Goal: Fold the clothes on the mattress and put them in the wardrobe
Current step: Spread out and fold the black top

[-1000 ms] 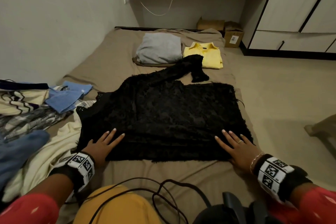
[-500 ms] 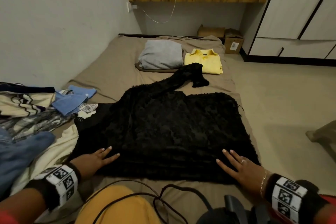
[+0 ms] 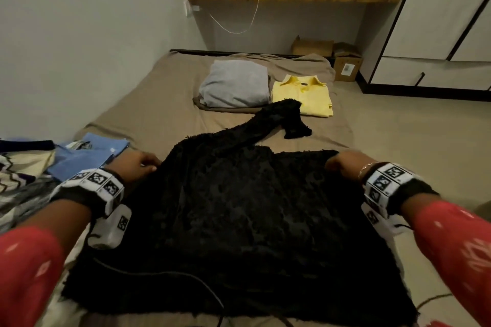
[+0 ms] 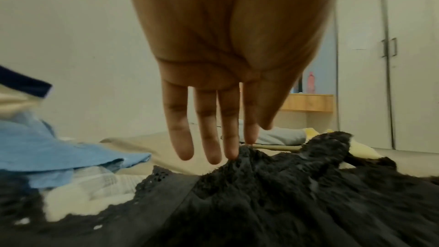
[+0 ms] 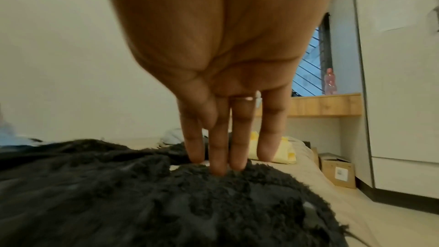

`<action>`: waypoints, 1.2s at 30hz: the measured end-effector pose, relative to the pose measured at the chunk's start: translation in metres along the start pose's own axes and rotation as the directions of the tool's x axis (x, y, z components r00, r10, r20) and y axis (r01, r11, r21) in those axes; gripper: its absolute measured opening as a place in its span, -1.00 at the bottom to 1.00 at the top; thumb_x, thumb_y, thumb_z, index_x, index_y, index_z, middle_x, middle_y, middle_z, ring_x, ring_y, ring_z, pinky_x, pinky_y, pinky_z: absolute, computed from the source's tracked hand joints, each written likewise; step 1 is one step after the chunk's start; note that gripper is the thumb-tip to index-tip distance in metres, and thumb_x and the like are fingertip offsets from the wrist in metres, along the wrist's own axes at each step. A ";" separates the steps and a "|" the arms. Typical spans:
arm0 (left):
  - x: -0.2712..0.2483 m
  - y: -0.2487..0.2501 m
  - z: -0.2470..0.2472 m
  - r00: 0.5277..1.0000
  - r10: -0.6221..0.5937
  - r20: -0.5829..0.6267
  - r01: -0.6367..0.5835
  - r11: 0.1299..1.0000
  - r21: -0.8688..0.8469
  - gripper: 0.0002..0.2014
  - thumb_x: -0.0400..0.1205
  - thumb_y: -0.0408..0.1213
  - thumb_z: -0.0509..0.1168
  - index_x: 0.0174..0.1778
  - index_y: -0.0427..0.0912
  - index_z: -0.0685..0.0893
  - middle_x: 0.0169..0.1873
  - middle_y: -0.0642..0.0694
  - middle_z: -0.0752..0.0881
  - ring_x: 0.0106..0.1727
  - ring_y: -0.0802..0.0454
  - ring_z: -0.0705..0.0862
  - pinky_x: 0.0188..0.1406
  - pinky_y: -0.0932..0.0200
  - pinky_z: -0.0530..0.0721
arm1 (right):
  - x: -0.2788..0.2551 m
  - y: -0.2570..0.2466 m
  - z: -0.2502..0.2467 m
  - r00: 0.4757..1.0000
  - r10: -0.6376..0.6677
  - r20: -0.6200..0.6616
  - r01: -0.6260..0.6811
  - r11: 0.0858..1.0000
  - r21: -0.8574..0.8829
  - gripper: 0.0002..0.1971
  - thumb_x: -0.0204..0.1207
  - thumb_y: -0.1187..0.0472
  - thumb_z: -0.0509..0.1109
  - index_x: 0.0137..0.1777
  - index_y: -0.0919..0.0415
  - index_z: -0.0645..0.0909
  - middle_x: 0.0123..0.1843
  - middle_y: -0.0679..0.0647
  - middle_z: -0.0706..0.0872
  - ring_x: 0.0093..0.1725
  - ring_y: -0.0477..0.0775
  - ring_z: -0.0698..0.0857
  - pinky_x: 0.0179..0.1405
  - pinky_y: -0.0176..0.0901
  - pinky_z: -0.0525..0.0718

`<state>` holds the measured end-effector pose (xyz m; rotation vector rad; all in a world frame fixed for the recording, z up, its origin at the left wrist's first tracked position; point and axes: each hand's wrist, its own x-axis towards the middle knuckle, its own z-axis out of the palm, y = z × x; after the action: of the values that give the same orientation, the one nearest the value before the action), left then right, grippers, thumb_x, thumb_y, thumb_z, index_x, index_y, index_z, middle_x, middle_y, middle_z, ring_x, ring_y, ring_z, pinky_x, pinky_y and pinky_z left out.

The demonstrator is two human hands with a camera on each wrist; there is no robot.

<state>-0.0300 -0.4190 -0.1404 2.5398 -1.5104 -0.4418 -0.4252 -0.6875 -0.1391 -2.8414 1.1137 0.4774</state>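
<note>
A black fuzzy garment [image 3: 239, 220] lies spread flat on the tan mattress [image 3: 148, 103]. One sleeve [image 3: 265, 125] trails toward the far end. My left hand [image 3: 135, 164] is at its far left corner. In the left wrist view the fingers [image 4: 228, 138] hang straight, and the tips touch the garment's edge [image 4: 285, 194]. My right hand [image 3: 342, 163] is at the far right corner. Its straight fingertips [image 5: 218, 157] press into the fuzzy fabric [image 5: 118, 194], and the thumb lies higher along the index finger.
A folded grey garment [image 3: 235, 83] and a folded yellow shirt [image 3: 305, 95] lie at the mattress's far end. Loose clothes, including blue cloth [image 3: 87, 154], are heaped at the left. The white wardrobe [image 3: 438, 21] stands at the right, with cardboard boxes [image 3: 345, 64] beside it. A black cable [image 3: 159, 273] crosses the garment.
Both hands left the garment's near edge, where they lay flat, and moved forward to its far corners. The view moved forward over the garment.
</note>
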 end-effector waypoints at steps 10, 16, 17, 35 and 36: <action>0.094 -0.010 0.039 0.956 -0.291 -0.030 0.286 0.952 -0.106 -0.65 0.65 -0.34 0.24 0.34 -0.39 0.55 0.24 -0.36 0.64 0.19 -0.31 0.63 0.14 0.02 0.55 | 0.085 0.046 0.048 0.998 0.056 -0.042 -0.062 0.985 -0.161 -0.61 0.56 0.05 0.28 0.39 0.04 0.47 0.32 0.06 0.55 0.31 0.15 0.54 0.24 -0.06 0.54; 0.100 -0.014 0.050 0.957 -0.291 0.002 0.265 0.868 -0.419 -0.70 0.67 -0.15 0.23 -0.27 -0.29 0.63 -0.37 -0.20 0.63 -0.26 -0.03 0.57 -0.27 0.20 0.43 | 0.079 0.072 0.027 0.991 0.072 -0.109 -0.027 0.931 0.365 -0.82 0.61 0.29 0.26 -0.21 0.13 0.58 -0.11 0.22 0.66 -0.08 0.13 0.57 -0.14 -0.16 0.37; 0.100 -0.016 0.049 0.965 -0.263 0.013 0.243 0.870 -0.428 -0.71 0.66 -0.24 0.25 -0.37 -0.29 0.60 -0.49 -0.10 0.61 -0.34 0.03 0.54 -0.35 0.27 0.46 | 0.079 0.077 0.026 0.993 0.073 -0.090 -0.031 0.916 0.401 -0.76 0.61 0.30 0.26 -0.29 0.06 0.52 -0.16 0.19 0.63 -0.09 0.13 0.57 -0.15 -0.17 0.35; 0.118 -0.017 0.035 0.927 -0.366 -0.085 0.324 0.894 -0.309 -0.92 0.56 -0.48 0.35 -0.15 -0.45 0.71 -0.19 -0.40 0.72 -0.15 -0.06 0.66 -0.21 0.24 0.56 | 0.083 0.099 0.041 0.977 0.169 0.131 -0.204 0.918 0.340 -0.70 0.48 0.26 0.45 -0.44 0.03 0.49 -0.40 -0.05 0.56 -0.17 0.07 0.55 -0.30 -0.41 0.38; 0.119 -0.023 0.033 0.912 -0.395 -0.106 0.354 0.892 -0.282 -0.89 0.56 -0.49 0.34 -0.14 -0.49 0.71 -0.14 -0.45 0.73 -0.07 -0.20 0.68 -0.09 0.11 0.57 | 0.083 0.102 0.043 0.974 0.187 0.129 -0.220 0.918 0.329 -0.70 0.48 0.25 0.45 -0.44 0.02 0.49 -0.39 -0.04 0.56 -0.15 0.08 0.56 -0.30 -0.34 0.39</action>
<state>0.0318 -0.5121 -0.1982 2.5788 -0.8390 -0.4338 -0.4475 -0.8101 -0.1990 -2.3943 1.3336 0.3805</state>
